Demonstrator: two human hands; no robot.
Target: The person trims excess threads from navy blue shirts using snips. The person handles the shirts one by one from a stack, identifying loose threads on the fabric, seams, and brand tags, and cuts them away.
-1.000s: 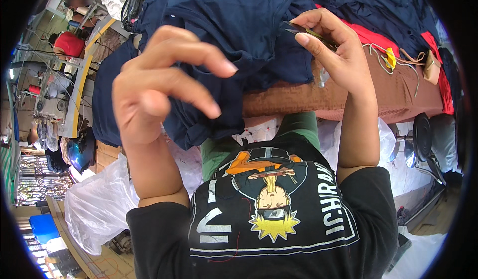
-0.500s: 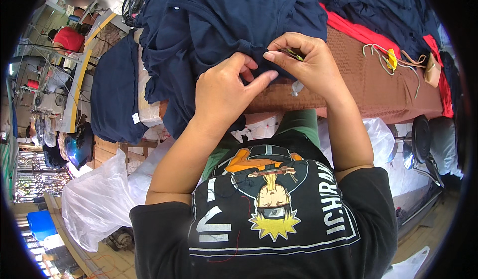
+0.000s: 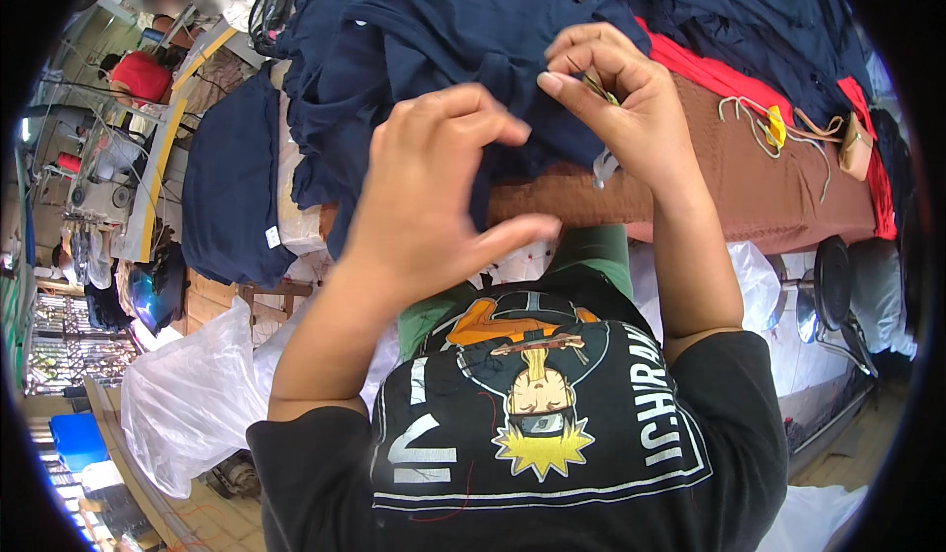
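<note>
Navy blue garments (image 3: pixel 424 49) lie heaped on the table in front of me. My left hand (image 3: pixel 424 182) is raised over their near edge, slightly blurred, with thumb and fingers wide apart and nothing between them. At the right, my right hand (image 3: pixel 631 94) is closed around small thread snips (image 3: pixel 599 89), dark and yellow-green, mostly hidden by the palm and fingers. Its thumb and fingertips come together just above the navy cloth; whether they also pinch a thread cannot be made out.
A brown cloth (image 3: pixel 709 177) covers the table, with a red strip (image 3: pixel 700 69) across it. Cords with a yellow piece (image 3: pixel 776 130) and a tan pouch (image 3: pixel 855 148) lie at the right. Navy fabric (image 3: pixel 232 177) hangs at the left, above a clear plastic bag (image 3: pixel 192 404). People sit far left.
My left hand has pulled back from the cloth toward me, its fingers spreading. My right hand has risen slightly away and to the right, still holding the snips.
</note>
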